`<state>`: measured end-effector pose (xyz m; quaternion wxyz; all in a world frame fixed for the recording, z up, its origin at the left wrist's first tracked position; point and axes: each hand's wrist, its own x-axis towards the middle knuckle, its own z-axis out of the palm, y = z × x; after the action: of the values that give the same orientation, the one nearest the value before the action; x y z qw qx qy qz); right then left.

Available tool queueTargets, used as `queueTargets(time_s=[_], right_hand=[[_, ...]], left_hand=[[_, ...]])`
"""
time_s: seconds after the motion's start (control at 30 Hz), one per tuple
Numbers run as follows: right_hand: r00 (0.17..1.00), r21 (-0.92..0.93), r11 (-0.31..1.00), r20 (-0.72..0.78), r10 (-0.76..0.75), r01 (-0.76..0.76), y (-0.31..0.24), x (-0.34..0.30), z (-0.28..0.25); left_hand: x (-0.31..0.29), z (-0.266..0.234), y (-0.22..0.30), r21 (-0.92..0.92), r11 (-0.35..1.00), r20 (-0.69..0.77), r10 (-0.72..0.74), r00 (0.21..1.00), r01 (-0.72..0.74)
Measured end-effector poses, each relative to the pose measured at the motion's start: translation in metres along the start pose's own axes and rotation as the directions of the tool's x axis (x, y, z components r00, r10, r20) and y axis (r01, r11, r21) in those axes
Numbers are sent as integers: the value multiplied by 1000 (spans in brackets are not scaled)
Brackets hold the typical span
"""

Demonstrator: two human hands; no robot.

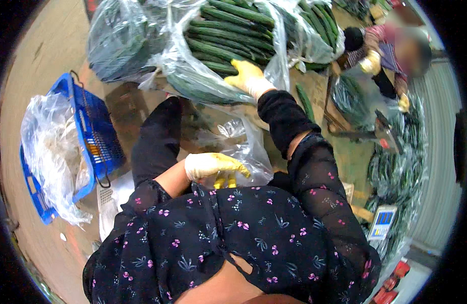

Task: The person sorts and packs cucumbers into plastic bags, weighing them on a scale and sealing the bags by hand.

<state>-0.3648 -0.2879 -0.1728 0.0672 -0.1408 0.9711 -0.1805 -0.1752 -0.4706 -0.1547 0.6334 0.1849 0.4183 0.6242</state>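
Note:
My right hand, in a yellow-and-white work glove, reaches to the near edge of a large clear bag packed with long green cucumbers. Its thumb and fingers are apart, against the lower cucumbers and the bag's rim, with nothing seen between them. My left hand, gloved alike, is low in front of my body. Its fingers curl at the edge of a clear plastic bag that hangs between my legs. One loose cucumber lies right of my right wrist.
On the left stands a blue plastic basket with crumpled clear bags. More filled bags flank the big one. At the right, a gloved co-worker handles a bag of cucumbers near a scale; bagged cucumbers line the wall.

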Motion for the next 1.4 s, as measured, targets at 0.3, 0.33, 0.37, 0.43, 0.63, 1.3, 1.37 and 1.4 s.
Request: queueTargets(time_s=[0.3, 0.33, 0.37, 0.43, 0.63, 1.3, 1.37, 1.4], right_hand=[[976, -132, 991, 213, 53, -25, -63, -38, 47], [983, -140, 990, 175, 45, -21, -64, -40, 49], [990, -144, 989, 135, 29, -9, -62, -42, 47], [998, -144, 989, 51, -22, 29, -58, -42, 40], [968, -256, 963, -210, -137, 81, -21, -21, -47], [956, 982, -91, 139, -258, -167, -50, -197, 22], [958, 961, 209, 219, -186, -179, -23, -206, 58], [952, 900, 384, 276, -135, -206, 2, -210, 84]], left_hand=[[-2, -5, -7, -49, 998, -6, 46, 999, -46], [-2, -5, -7, -27, 998, -13, 52, 999, -52], [-2, -5, -8, -6, 998, -20, 58, 998, -58], [-3, -7, -11, -32, 997, -33, 68, 997, -69], [-4, -7, -12, -174, 968, -188, 149, 971, -182], [-40, 15, 30, -452, 623, -485, 429, 762, -639], [-52, 19, 45, -450, 585, -485, 474, 735, -674], [-62, 18, 50, -471, 533, -487, 508, 711, -703]])
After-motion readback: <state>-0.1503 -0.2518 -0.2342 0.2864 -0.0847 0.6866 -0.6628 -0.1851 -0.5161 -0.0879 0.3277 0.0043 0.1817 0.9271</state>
